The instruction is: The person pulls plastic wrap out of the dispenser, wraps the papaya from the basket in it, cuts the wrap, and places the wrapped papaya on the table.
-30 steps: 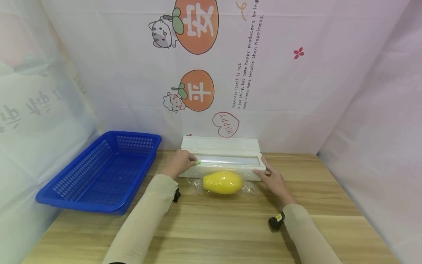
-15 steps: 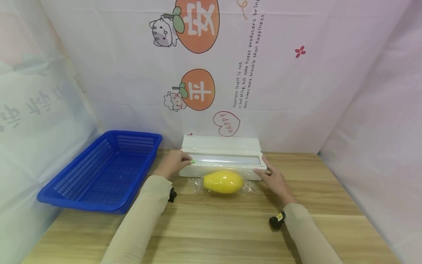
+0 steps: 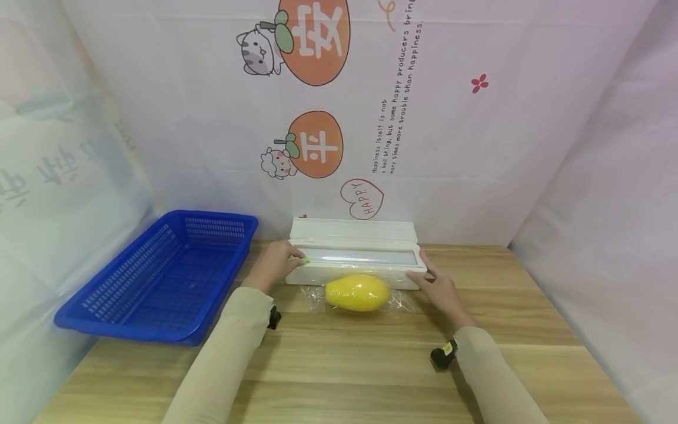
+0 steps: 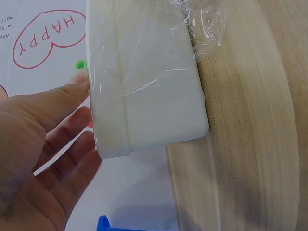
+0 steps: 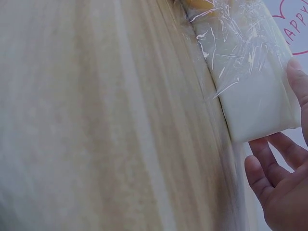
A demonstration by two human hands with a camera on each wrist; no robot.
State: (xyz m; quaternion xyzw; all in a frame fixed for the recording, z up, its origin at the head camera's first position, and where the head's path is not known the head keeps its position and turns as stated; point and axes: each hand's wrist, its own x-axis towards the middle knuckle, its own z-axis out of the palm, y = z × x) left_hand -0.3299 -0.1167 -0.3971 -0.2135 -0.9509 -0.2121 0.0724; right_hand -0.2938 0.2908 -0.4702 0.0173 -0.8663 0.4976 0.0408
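Observation:
A long white cling film dispenser stands at the back of the table with its lid raised. At its left end my left hand pinches the small green slide cutter, whose green tip shows past the thumb in the left wrist view. My right hand grips the dispenser's right end, thumb at the front top edge and fingers around the end. Before the dispenser lies a yellow papaya-shaped fruit, with clear film over it and spread out at both sides, running up the dispenser's front.
A blue plastic basket with slotted walls stands at the left of the wooden table. A white printed cloth hangs right behind the dispenser, and pale cloths close off both sides.
My left hand has slid left along the dispenser's top with the green slide cutter, to near the left end. The right hand, dispenser and fruit have stayed in place.

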